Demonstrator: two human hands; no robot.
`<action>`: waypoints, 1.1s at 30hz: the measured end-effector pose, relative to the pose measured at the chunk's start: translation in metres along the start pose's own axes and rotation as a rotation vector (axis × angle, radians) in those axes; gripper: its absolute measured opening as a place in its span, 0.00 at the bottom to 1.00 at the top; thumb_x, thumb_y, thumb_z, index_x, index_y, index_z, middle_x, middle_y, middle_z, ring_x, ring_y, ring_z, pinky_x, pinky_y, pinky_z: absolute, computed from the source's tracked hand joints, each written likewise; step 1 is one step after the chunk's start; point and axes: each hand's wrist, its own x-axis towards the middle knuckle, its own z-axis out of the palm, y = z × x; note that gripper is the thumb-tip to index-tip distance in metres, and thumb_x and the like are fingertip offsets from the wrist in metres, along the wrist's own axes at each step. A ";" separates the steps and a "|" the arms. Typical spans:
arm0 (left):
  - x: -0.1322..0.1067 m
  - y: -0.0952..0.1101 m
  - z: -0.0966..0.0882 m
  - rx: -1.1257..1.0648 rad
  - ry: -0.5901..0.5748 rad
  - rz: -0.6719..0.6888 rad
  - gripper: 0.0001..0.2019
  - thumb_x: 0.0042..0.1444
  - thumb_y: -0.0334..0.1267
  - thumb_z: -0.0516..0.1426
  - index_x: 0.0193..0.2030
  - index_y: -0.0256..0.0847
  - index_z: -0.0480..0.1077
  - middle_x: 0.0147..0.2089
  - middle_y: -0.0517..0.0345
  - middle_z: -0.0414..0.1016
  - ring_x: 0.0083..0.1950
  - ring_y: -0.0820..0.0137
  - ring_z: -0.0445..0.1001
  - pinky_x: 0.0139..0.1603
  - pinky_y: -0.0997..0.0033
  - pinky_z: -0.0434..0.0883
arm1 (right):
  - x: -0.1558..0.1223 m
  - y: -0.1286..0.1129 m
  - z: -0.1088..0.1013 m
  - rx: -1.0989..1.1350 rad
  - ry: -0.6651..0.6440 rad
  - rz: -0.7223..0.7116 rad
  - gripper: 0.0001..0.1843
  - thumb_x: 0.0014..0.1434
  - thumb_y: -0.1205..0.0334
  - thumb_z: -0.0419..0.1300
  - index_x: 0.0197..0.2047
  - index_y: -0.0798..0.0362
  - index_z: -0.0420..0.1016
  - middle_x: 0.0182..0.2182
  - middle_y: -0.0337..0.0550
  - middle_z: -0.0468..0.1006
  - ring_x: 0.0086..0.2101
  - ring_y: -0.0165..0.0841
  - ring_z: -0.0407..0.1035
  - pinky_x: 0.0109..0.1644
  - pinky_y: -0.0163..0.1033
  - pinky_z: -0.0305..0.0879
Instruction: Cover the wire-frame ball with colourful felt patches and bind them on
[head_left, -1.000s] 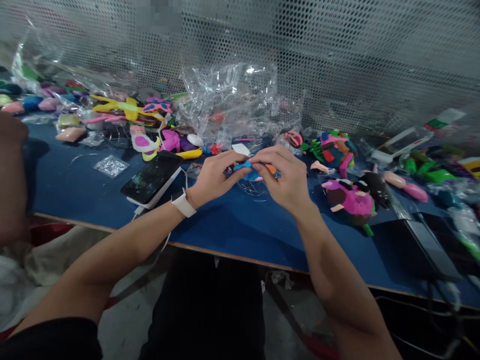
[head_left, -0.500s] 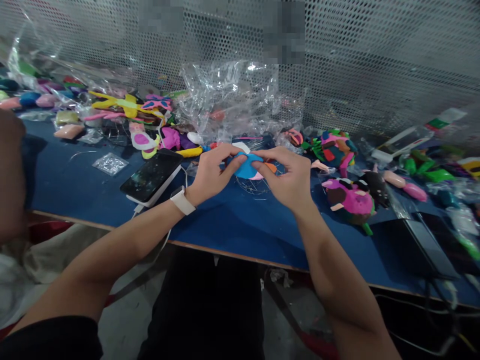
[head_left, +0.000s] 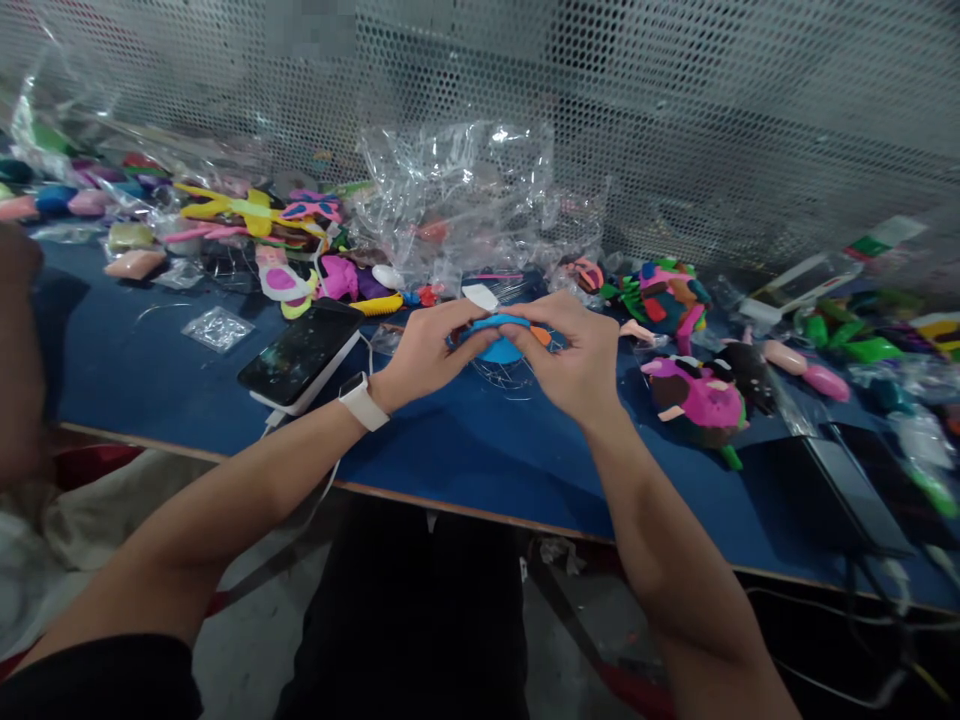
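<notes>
A flat piece of blue clay is pinched between both my hands just above the blue table. My left hand, with a white watch on its wrist, grips the clay's left edge with thumb and fingertips. On the right edge, my right hand pinches the same piece, and a bit of orange clay shows by its fingers. A thin wire frame lies on the table under the clay.
A phone on a white power bank lies left of my hands. Crumpled clear plastic sits behind. Coloured clay figures and pieces crowd the back and right. A dark tablet lies at right. Perforated metal wall behind.
The blue clay showed as a broad disc half a second ago; now it is turned edge-on and looks like a thin strip between my fingers. My hands stayed in place.
</notes>
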 end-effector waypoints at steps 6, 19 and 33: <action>0.000 0.002 0.000 -0.008 -0.097 -0.032 0.19 0.75 0.47 0.64 0.35 0.42 0.68 0.28 0.65 0.69 0.28 0.74 0.67 0.31 0.72 0.61 | 0.000 -0.002 0.000 0.009 0.017 0.035 0.06 0.72 0.56 0.70 0.48 0.43 0.90 0.40 0.41 0.90 0.40 0.40 0.82 0.48 0.48 0.81; 0.002 0.000 -0.002 -0.007 -0.064 -0.032 0.18 0.74 0.45 0.63 0.32 0.41 0.70 0.25 0.66 0.69 0.25 0.76 0.67 0.27 0.72 0.59 | -0.004 0.002 0.001 0.025 0.028 0.029 0.13 0.70 0.59 0.73 0.57 0.42 0.88 0.48 0.41 0.91 0.44 0.40 0.86 0.53 0.47 0.84; 0.002 0.001 -0.004 -0.014 0.034 -0.059 0.24 0.78 0.54 0.58 0.33 0.42 0.69 0.26 0.64 0.70 0.26 0.75 0.66 0.28 0.71 0.61 | -0.004 0.004 0.001 0.032 0.003 0.084 0.14 0.71 0.54 0.73 0.58 0.42 0.87 0.45 0.42 0.90 0.44 0.40 0.86 0.51 0.48 0.85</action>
